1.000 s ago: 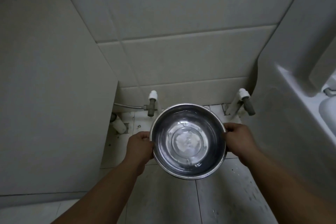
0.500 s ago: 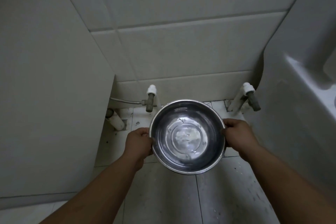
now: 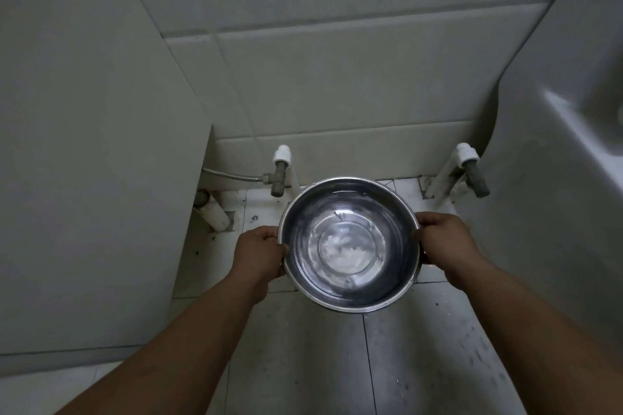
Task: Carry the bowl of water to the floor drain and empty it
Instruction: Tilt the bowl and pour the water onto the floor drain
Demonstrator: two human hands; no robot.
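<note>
Head view: bowl point(image 3: 350, 246) has moved slightly forward, still level with water in, left hand point(image 3: 261, 254) and right hand point(image 3: 445, 241) gripping opposite rims over floor point(image 3: 296, 347); drain not visible, pour pending.

- Dim, greyish light throughout.
- Large pale wall tiles point(image 3: 337, 77) ahead, with thin grout lines.
- Plain flat panel point(image 3: 84, 178) on the left, reaching down to the floor.
- Pale moulded fixture point(image 3: 556, 178) on the right, curved at its edge.
- Two valves at the wall's foot: left valve point(image 3: 279, 175) with a hose, right valve point(image 3: 472, 172).
- White pipe point(image 3: 214, 212) entering the floor.
- Speckled grey floor tiles point(image 3: 303, 364).
</note>
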